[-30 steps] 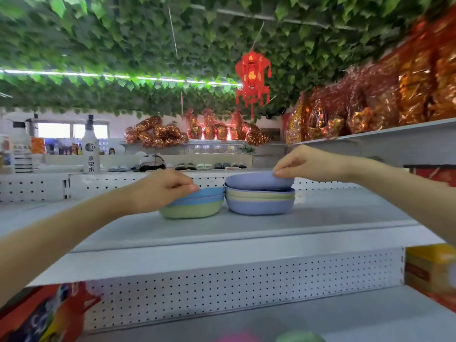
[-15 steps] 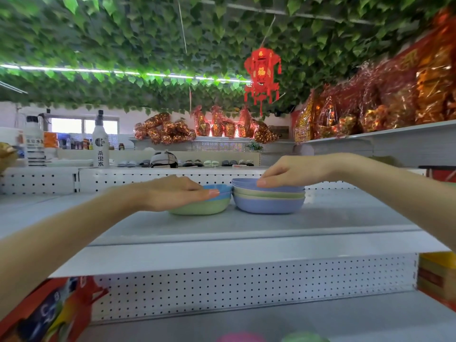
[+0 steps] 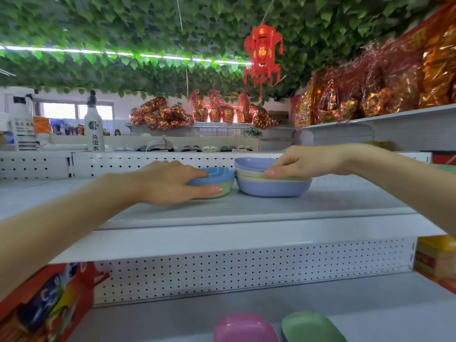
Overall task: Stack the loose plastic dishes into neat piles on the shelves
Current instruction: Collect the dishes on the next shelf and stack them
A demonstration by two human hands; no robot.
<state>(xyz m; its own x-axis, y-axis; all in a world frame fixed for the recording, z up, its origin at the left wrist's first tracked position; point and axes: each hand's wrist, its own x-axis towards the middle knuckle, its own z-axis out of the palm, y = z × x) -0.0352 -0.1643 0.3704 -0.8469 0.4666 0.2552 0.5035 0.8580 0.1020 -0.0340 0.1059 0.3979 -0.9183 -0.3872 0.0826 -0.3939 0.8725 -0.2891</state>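
Two piles of plastic dishes stand side by side on the upper grey shelf [image 3: 246,211]. The left pile [image 3: 222,177] has a blue dish on a pale green one; my left hand [image 3: 170,185] grips its near side, thumb under, fingers over the rim. The right pile [image 3: 274,187] has a lilac dish at the bottom, cream and green ones above, and a lilac dish [image 3: 254,164] tilted on top. My right hand [image 3: 303,162] pinches that top dish at its right edge. On the lower shelf lie a pink dish [image 3: 244,328] and a green dish [image 3: 311,328], upside down.
A white pegboard panel [image 3: 246,267] fronts the space under the upper shelf. Red packaged goods [image 3: 47,304] sit at lower left, a yellow box [image 3: 436,257] at right. Foil-wrapped gift baskets [image 3: 385,87] fill the shelf above right. A white bottle [image 3: 94,127] stands behind.
The top lilac dish has come down onto the right pile and now sits tilted. My left hand slid forward round the left pile. The camera moved closer and tipped down, showing two dishes below.
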